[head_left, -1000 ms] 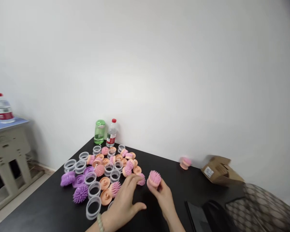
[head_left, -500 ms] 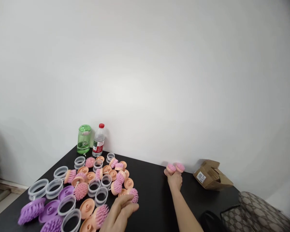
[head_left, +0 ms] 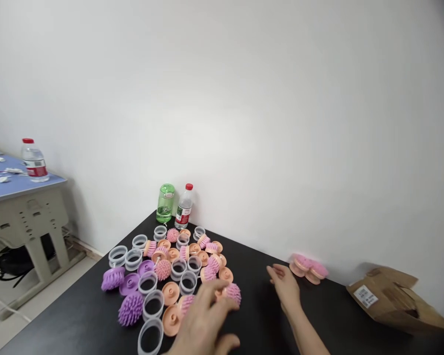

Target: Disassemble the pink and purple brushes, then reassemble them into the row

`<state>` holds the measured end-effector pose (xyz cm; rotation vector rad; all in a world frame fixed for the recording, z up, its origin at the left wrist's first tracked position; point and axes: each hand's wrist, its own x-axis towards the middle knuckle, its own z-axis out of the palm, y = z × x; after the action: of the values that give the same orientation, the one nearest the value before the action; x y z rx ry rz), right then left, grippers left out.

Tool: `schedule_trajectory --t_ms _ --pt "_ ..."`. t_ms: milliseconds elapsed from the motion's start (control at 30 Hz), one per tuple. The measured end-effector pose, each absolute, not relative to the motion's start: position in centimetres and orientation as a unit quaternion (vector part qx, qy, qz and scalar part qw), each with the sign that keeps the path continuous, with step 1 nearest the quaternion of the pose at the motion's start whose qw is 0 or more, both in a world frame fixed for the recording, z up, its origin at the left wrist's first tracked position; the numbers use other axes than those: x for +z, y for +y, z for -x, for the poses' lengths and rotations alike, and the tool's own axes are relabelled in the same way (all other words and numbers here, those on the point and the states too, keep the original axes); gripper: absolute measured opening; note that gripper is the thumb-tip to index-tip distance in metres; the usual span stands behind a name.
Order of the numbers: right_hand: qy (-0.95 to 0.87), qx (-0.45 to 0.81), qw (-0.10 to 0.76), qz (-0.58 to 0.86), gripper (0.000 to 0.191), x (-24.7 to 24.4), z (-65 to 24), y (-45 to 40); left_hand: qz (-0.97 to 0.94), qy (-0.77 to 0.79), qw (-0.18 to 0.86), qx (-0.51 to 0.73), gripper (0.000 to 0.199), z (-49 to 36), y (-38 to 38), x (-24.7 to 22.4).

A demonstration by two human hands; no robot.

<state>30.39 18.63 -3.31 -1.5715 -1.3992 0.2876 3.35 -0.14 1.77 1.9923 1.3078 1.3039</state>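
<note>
Right hand [head_left: 284, 288] just beside grouped pink brushes [head_left: 307, 268]

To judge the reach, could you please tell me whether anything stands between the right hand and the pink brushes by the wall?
Nothing visible does: the open right hand is just short of the pink brushes.
</note>
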Motion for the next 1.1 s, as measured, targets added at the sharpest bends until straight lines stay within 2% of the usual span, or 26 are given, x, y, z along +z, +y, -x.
schedule_trajectory --t_ms 167,333,433,533,733,833,867,1000,1100 --pt "-0.691 0.227 0.438 0.528 0.040 -3.1 -23.9 12.1 -0.661 0.503 0.137 0.540 0.033 -0.8 1.9 3.1" --pt "-0.774 0.228 0.335 0.486 0.044 -2.8 -21.2 8.1 -0.641 0.523 0.120 0.548 0.022 0.7 3.2 3.0" --pt "-0.765 0.225 0.339 0.499 0.033 -3.2 -20.9 7.1 -0.639 0.528 0.130 0.544 0.021 1.0 3.3 3.0" --pt "-0.750 0.224 0.351 0.514 0.029 -3.8 -21.0 6.2 -0.643 0.528 0.144 0.536 0.019 1.4 3.1 3.7" --pt "-0.648 0.271 0.395 0.592 0.042 -4.8 -22.1 5.2 -0.664 0.532 0.162 0.500 0.011 3.9 1.1 6.1" --pt "-0.621 0.299 0.399 0.605 0.048 -5.2 -22.8 5.5 -0.720 0.550 0.152 0.395 0.003 4.5 -1.1 6.6" --pt "-0.618 0.306 0.402 0.602 0.049 -5.3 -22.9 5.6 -0.741 0.557 0.140 0.348 0.008 4.3 -1.9 6.4" --pt "-0.608 0.334 0.422 0.584 0.050 -5.6 -23.1 5.8 -0.778 0.601 0.069 0.169 0.049 2.2 -4.2 4.5" --pt "-0.598 0.348 0.456 0.560 0.049 -5.3 -23.0 5.3 -0.771 0.622 0.052 0.131 0.060 0.7 -5.1 2.9"
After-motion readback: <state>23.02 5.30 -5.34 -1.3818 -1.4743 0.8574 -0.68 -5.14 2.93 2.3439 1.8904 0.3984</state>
